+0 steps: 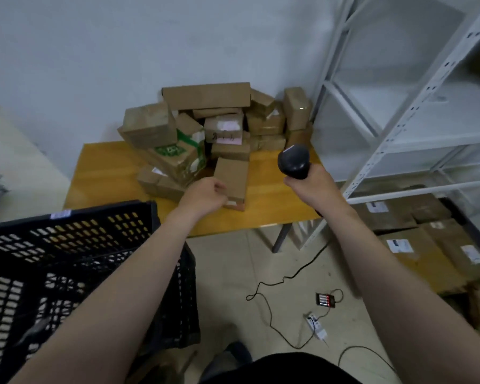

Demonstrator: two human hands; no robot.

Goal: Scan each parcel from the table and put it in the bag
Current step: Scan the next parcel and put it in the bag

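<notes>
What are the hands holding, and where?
Right hand grips the black scanner by its handle; left hand pinches a cardboard parcel at its near edge.

Small brown parcel [232, 176] stands tilted on the table [108, 167]; parcel heap [205, 120] just behind.

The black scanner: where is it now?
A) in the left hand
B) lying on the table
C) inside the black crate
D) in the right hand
D: the right hand grips the scanner by its handle, above the table; the left hand holds a small parcel.
</notes>
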